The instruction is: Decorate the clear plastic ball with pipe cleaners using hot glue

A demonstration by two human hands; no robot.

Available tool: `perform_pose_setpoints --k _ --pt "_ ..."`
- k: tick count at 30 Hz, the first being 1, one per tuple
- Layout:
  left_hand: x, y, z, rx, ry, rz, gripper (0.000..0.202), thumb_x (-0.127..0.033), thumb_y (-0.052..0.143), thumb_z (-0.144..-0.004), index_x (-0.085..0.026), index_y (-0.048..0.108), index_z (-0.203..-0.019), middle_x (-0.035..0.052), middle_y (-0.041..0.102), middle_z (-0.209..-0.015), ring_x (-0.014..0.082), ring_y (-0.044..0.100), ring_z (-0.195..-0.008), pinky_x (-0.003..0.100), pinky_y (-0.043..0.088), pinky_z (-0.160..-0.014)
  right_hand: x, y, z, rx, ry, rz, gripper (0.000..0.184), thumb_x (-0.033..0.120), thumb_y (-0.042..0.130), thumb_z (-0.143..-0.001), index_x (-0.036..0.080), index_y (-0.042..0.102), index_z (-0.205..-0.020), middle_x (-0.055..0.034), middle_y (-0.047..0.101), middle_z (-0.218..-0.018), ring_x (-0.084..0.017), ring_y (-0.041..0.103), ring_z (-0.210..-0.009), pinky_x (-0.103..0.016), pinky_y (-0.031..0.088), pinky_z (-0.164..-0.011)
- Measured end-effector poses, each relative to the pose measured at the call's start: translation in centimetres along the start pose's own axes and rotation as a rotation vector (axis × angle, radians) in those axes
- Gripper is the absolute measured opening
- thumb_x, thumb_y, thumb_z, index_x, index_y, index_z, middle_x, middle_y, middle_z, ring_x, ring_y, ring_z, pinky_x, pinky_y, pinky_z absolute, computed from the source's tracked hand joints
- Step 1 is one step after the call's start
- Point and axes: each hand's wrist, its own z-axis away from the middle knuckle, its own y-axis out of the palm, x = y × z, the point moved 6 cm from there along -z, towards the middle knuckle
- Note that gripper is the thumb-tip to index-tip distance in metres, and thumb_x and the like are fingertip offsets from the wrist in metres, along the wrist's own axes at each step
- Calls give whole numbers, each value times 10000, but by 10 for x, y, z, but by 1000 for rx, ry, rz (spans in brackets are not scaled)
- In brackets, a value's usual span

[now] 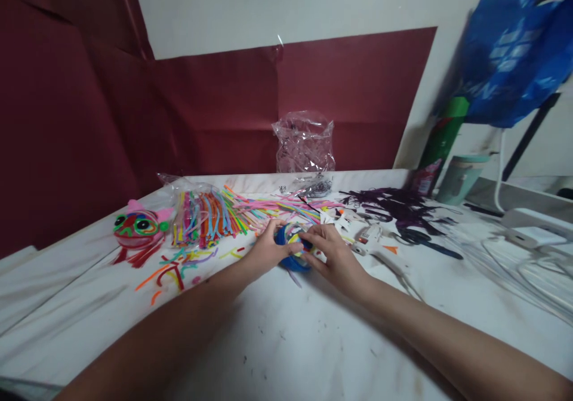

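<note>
A round blue craft piece (293,262) with yellow, white and other coloured bits on its face sits between my hands, above the white table. My left hand (267,250) grips its left rim, thumb across the front. My right hand (335,256) is closed at its right side, thumb and fingertips pressed on the coloured face. Whether a small bit is pinched there is too blurred to tell. Right of that hand lie a glue gun (391,264) and a small white box (369,234). Loose pipe cleaners (268,207) spread behind the piece.
A bag of coloured pipe cleaners (203,216) and a finished-looking red animal face (138,228) stand at left, with cut scraps (179,270) nearby. Dark scissors (427,243), purple strands (394,204), cables (514,270) and a pale green cup (463,177) are at right.
</note>
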Motion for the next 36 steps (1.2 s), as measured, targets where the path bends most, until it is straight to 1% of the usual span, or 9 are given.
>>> perform_pose_setpoints --k 4,7,12,16,19,24,29,33,36 --pt "6 5 -6 23 -34 11 555 -283 782 -593 -230 462 -1044 5 591 -940 177 574 -852 315 471 -753 -1 -1 -2 -7 71 -70 275 191 623 -811 207 670 -1081 -119 598 -969 -270 561 -932 -470 508 -812" --pt "10 3 -7 -9 -26 -17 540 -264 753 -617 -238 465 -1074 12 580 -982 182 572 -881 315 474 -762 -10 -4 -4 -3 160 -158 330 220 680 -760 213 673 -1090 -103 625 -997 -260 579 -973 -455 500 -865" --pt "18 -2 -7 -14 -24 23 604 -284 750 -615 -237 468 -1147 46 584 -1086 216 577 -977 336 471 -831 -57 -16 -4 -63 448 -318 347 334 567 -844 178 632 -1148 -116 647 -1085 -225 638 -942 -397 542 -810" --pt "23 -7 -7 24 -38 83 620 -268 730 -608 -243 459 -1165 44 594 -1111 229 585 -995 340 475 -850 -88 -9 4 -31 687 -446 305 362 503 -875 144 688 -982 -81 720 -833 -195 677 -748 -340 551 -693" --pt "26 -9 -7 66 -63 144 659 -262 708 -604 -268 432 -1202 43 601 -1128 239 601 -977 351 490 -833 -89 3 9 33 783 -554 291 369 512 -860 149 697 -817 -48 714 -710 -166 663 -667 -281 531 -619" --pt "25 -7 -6 138 -104 209 766 -245 700 -563 -282 412 -1272 58 589 -1185 272 589 -1041 374 491 -865 -77 11 11 97 830 -666 236 315 532 -823 155 680 -732 -20 690 -661 -132 618 -586 -244 498 -577" --pt "22 -2 -6 158 -114 237 846 -284 737 -529 -295 407 -1308 66 577 -1222 290 586 -1064 399 486 -888 -68 9 9 86 803 -657 228 361 590 -782 160 696 -808 -36 711 -762 -170 637 -688 -256 492 -600" --pt "24 -1 -6 156 -142 245 896 -248 753 -524 -312 367 -1331 74 579 -1225 295 594 -1055 404 489 -887 -55 13 12 36 737 -578 475 408 760 -623 169 670 -1024 -74 703 -987 -239 630 -882 -336 493 -779" --pt "26 0 -5 175 -176 252 950 -249 779 -515 -310 326 -1347 88 586 -1211 305 610 -1024 407 503 -854 -50 16 15 -11 729 -505 573 390 766 -606 137 628 -1101 -128 657 -1081 -284 605 -966 -402 469 -853"
